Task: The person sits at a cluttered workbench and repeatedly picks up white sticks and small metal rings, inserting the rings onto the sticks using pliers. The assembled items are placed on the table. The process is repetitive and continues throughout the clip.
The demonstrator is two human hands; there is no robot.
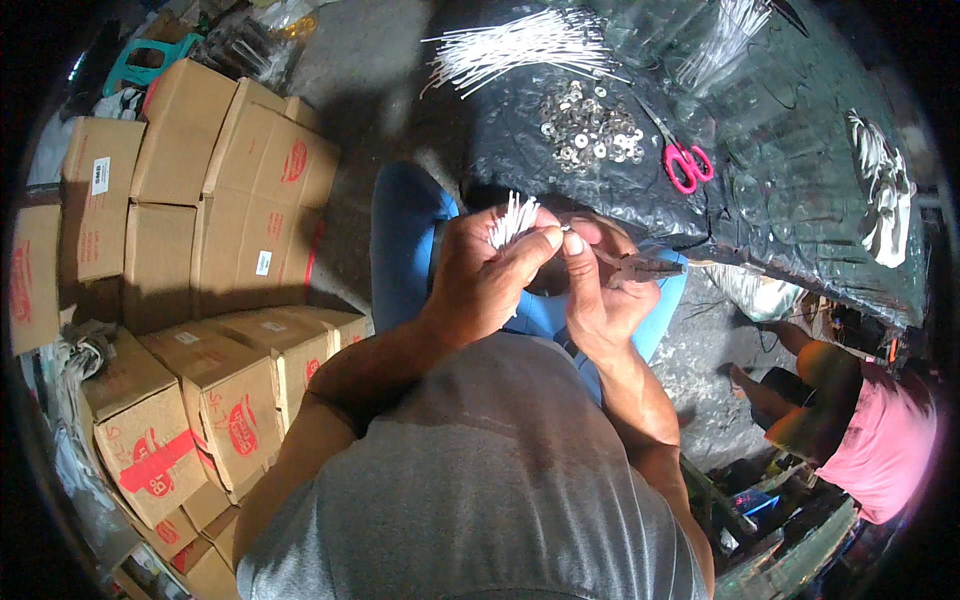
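My left hand (487, 265) is closed around a bundle of thin white wicks (514, 222), whose ends stick up above the fingers. Beside it my right hand (607, 290) is closed on a pair of pliers (645, 268), the jaws pointing right. Thumb tips of both hands meet over a small pale piece between them, too small to make out. Past the hands, on black plastic sheeting, lies a pile of small metal washers (590, 125). Right of the pile rest scissors (687, 168) with pink handles. A heap of long white wicks (520, 52) is spread farther back.
Stacked cardboard boxes (240, 190) fill the left side. The table (780, 180) on the right carries another white bundle (725, 45) and white gloves (883, 190). A person in a pink shirt (885, 440) sits at the lower right.
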